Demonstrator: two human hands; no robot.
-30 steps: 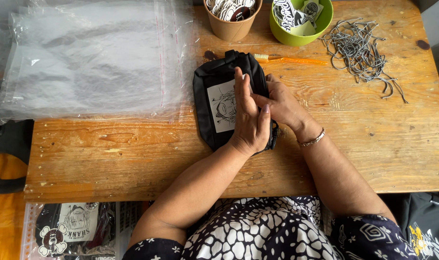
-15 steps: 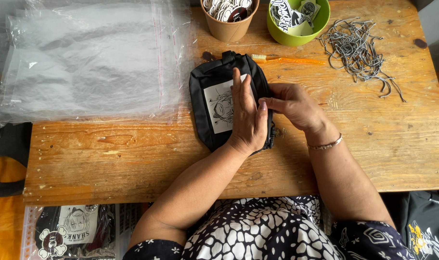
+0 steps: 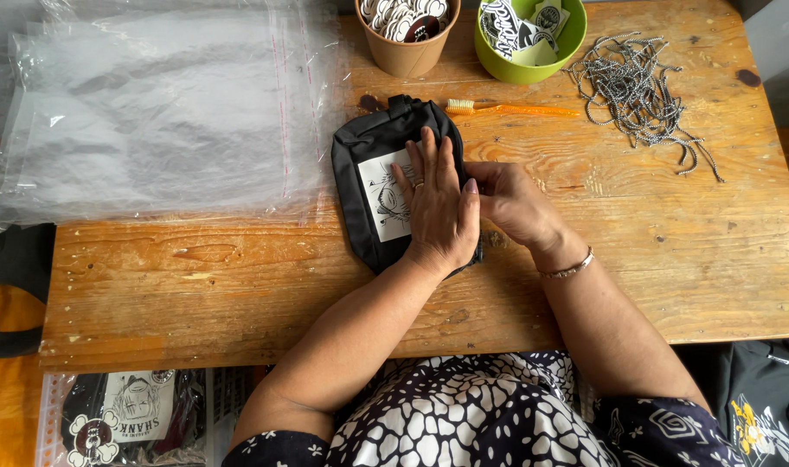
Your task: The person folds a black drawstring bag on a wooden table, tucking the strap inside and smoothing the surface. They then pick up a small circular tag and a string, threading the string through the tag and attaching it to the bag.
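A black fabric pouch (image 3: pixel 368 164) with a white printed patch lies on the wooden table (image 3: pixel 637 259). My left hand (image 3: pixel 438 207) rests flat on the pouch's right half, fingers stretched toward the far edge, pressing it down. Beside it, my right hand (image 3: pixel 516 203) is at the pouch's right edge. Its fingertips are curled against that edge and partly hidden behind my left hand. A bracelet sits on my right wrist.
A stack of clear plastic bags (image 3: pixel 152 112) covers the table's left part. A paper cup of badges (image 3: pixel 407 30), a green bowl of stickers (image 3: pixel 529 39), an orange toothbrush (image 3: pixel 511 109) and a pile of grey cords (image 3: pixel 637 86) lie at the back. A bagged pouch (image 3: pixel 126 419) lies below the table's front edge.
Both hands stay on the pouch. My right hand has shifted a little along the pouch's right edge, and my left hand has settled flatter on it.
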